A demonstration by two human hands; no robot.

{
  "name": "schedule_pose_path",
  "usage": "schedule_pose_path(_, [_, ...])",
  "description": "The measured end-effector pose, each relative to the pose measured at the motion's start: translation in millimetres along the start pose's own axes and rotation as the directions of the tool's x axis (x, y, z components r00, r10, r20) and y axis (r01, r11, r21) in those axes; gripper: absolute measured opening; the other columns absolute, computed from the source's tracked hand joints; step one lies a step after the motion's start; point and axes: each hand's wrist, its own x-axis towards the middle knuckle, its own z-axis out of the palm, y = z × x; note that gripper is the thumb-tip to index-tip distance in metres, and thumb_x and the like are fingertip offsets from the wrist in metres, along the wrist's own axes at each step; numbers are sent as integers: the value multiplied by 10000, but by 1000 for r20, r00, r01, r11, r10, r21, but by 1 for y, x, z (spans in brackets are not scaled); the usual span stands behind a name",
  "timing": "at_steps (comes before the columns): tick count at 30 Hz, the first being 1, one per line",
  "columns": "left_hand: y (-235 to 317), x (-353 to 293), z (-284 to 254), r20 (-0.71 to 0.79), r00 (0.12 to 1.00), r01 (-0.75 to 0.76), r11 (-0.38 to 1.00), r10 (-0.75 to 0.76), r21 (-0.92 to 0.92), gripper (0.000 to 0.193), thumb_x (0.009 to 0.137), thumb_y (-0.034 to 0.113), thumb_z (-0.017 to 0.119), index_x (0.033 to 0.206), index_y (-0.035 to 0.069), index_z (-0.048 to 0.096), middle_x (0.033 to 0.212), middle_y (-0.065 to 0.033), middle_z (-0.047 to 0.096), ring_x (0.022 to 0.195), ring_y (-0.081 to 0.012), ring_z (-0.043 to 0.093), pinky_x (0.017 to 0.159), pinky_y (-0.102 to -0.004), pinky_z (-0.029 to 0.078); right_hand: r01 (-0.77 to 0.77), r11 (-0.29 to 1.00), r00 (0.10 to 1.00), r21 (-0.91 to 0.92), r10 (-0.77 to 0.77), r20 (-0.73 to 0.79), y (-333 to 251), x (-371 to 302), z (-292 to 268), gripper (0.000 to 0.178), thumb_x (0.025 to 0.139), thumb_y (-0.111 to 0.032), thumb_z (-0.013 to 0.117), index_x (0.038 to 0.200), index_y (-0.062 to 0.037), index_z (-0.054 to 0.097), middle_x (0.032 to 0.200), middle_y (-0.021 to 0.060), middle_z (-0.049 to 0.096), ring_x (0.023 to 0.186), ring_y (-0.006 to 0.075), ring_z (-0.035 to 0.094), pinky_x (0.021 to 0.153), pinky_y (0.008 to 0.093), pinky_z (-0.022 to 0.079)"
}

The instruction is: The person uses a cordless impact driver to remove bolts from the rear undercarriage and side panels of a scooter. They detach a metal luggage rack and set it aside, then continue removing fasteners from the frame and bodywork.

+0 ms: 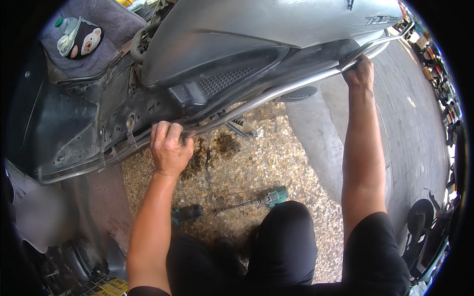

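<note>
- Outdoors, on speckled pavement (306, 167) at the centre of the view, with smooth grey paving (419, 128) toward 3 o'clock and a crowded row of objects (447, 93), too small to identify, along the rim beyond.
- From 9 o'clock round to 1 o'clock: large grey-and-black scooter (222, 44), with grimy black floor panel (116, 106) at 10 o'clock; farther out at 10 o'clock, pouch with an animal face (89, 42) on a purple-grey cloth.
- Metal rail (294, 89): along the near side of the scooter, from just below 9 o'clock up to 2 o'clock.
- Left hand (170, 148), at 9 o'clock: grip closed around the rail, knuckles uppermost.
- Right hand (362, 76), at 2 o'clock: grip closed on the rail near the bend, fingers partly hidden behind the metal.
- Progress, as judged from this view: rail already lined up beside the bodywork over the whole visible length, and supported at two well-separated points.
- Outstanding: condition of the fastenings. At metal tab (131, 132), between 9 and 10 o'clock, cannot tell whether bolted or loose; likewise cannot tell fitting from removal.
- Out of hand, on the pavement: green power tool with long bit (274, 197) at 5 o'clock; second green-and-black tool (190, 213) at 7 o'clock, partly hidden.
- Just left of centre: dark stain (227, 143) on the pavement, below the rail.
</note>
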Motion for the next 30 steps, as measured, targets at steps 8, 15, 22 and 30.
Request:
schedule_pose_path(8, [-40,-19,-2,-119,993,-23,996,13,-85,320,614,45,781,885,56,612,937,-109,571,895,-313,551,786,-415,467,-133,924,982,-360,73,-177,24,-71,13,361,1021,-245,397,1194,61,482,1109,199,548,1005,322,577,915,506,493])
schedule_pose_path(15, [-97,-43,-18,-134,990,23,998,-30,-54,360,630,17,752,937,41,566,997,-130,548,946,-325,535,840,-444,453,-364,886,931,-287,350,-98,54,-144,31,340,1025,-286,391,1167,2,500,1099,164,579,1056,310,574,942,490,474])
schedule_pose_path(22, [-102,-49,-10,-169,980,78,986,-103,-150,318,631,24,735,907,57,580,968,-108,560,953,-313,523,856,-439,437,-423,894,906,-145,423,-35,118,-174,45,251,1027,-246,418,923,-55,544,797,71,584,806,238,612,857,429,510])
schedule_pose_path(30, [-97,-36,-34,24,991,131,987,-129,-96,290,666,81,735,920,52,599,929,-115,565,915,-316,535,853,-439,438,-415,906,910,-85,412,-56,126,-181,63,259,1042,-251,369,921,-65,503,764,42,487,723,200,501,793,408,479])
